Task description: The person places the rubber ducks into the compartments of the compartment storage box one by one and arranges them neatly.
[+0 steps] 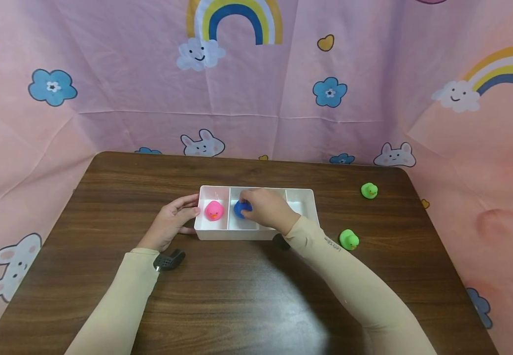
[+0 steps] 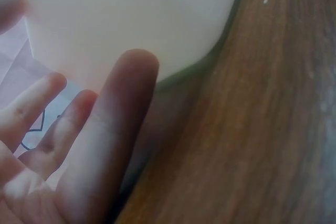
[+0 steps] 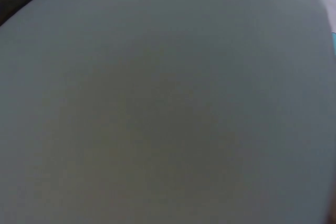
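A white tray [image 1: 234, 235] with three compartments sits on the table. My left hand [image 1: 167, 223] is at its left end, fingers fairly straight and touching the end wall; the left wrist view shows the fingers [image 2: 128, 77] against that pale wall. A pink rubber duck [image 1: 214, 210] sits in the left compartment. In the middle compartment my right hand [image 1: 268, 209] pinches a blue rubber duck [image 1: 240, 209], partly hidden by the fingers. The right forearm crosses over the tray's right end. A blurred pale surface of the tray [image 3: 168, 98] fills the right wrist view.
Two green rubber ducks lie on the wooden table [image 1: 221, 296] to the right: one green duck [image 1: 369, 191] near the back corner, another green duck [image 1: 349, 239] close beside the right sleeve. A patterned pink cloth [image 1: 141, 88] hangs behind and around the table.
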Demonstrator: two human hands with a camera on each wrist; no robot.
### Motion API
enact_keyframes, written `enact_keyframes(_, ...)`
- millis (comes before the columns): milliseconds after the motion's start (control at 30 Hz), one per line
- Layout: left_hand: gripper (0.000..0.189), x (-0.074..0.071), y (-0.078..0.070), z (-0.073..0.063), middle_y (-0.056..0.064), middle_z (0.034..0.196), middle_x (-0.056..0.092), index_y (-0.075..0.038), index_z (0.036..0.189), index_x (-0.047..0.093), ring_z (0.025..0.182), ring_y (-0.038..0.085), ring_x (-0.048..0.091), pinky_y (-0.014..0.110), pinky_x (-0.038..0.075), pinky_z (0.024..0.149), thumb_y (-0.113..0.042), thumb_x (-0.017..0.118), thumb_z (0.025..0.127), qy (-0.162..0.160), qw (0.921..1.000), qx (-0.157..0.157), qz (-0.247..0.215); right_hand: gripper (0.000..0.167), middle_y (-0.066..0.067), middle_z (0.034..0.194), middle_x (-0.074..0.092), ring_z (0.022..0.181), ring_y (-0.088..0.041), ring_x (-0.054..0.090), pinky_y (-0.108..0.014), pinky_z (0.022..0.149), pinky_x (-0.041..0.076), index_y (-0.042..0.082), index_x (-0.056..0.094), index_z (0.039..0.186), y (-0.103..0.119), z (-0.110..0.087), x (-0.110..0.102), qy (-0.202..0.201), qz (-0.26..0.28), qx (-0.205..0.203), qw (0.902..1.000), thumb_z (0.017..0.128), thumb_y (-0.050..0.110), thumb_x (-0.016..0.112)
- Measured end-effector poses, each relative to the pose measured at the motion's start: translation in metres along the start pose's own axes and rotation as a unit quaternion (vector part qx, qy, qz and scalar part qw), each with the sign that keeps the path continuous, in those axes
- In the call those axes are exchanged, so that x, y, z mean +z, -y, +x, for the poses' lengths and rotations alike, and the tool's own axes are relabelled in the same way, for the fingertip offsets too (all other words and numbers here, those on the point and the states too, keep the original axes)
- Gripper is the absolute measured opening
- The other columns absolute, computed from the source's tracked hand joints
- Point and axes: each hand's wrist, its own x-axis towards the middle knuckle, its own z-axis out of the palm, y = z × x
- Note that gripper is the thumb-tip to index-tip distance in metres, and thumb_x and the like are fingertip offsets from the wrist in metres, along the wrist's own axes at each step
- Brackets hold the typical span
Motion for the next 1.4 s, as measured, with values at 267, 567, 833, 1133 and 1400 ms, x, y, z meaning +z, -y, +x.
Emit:
enact_keyframes(267,0.062,-0.001,0.001,0.002,0.022,0.149,0.05,-0.006,0.154,0.046,0.112,0.012,0.065,0.041,0.065,0.078,-0.03,0.068,0.102,0.0,0.9999,0.002,-0.01,0.019,0.002,0.096,0.075,0.078,-0.016,0.063,-0.033,0.071,0.056,0.013,0.073,0.104,0.001,-0.001,0.002,0.004,-0.006,0.005,1.0,0.092,0.026,0.079)
enact_keyframes(567,0.063,0.002,-0.001,0.003,0.023,0.151,0.05,-0.005,0.154,0.046,0.11,0.01,0.066,0.039,0.065,0.078,-0.031,0.068,0.102,-0.002,1.0,0.0,0.003,0.02,0.001,0.095,0.074,0.078,-0.015,0.062,-0.034,0.076,0.057,0.012,0.071,0.104,-0.002,-0.003,0.005,0.017,-0.001,0.019,0.9997,0.093,0.027,0.079)
enact_keyframes(833,0.062,0.003,0.001,0.006,0.022,0.151,0.05,-0.006,0.154,0.046,0.11,0.011,0.065,0.039,0.065,0.078,-0.031,0.068,0.102,-0.002,1.0,-0.002,0.002,0.025,0.001,0.104,0.075,0.087,-0.017,0.068,-0.036,0.077,0.058,0.013,0.071,0.113,-0.004,-0.012,-0.005,-0.004,-0.004,0.011,0.9999,0.094,0.028,0.078)
enact_keyframes(1133,0.061,0.005,0.0,0.006,0.022,0.151,0.05,-0.007,0.154,0.047,0.111,0.014,0.065,0.039,0.065,0.078,-0.032,0.068,0.102,-0.005,1.0,-0.004,0.002,0.028,0.0,0.115,0.072,0.088,-0.02,0.072,-0.04,0.07,0.06,0.014,0.071,0.12,-0.018,-0.046,-0.039,-0.049,-0.021,0.009,0.9985,0.095,0.025,0.077)
enact_keyframes(1400,0.062,0.002,0.003,0.002,0.022,0.151,0.049,-0.007,0.155,0.046,0.109,0.015,0.066,0.038,0.064,0.079,-0.033,0.067,0.102,-0.009,0.9999,-0.011,0.001,0.029,-0.005,0.117,0.068,0.077,-0.018,0.068,-0.036,0.058,0.056,0.011,0.07,0.122,-0.063,-0.087,-0.077,-0.106,-0.037,0.041,0.9929,0.095,0.02,0.076)
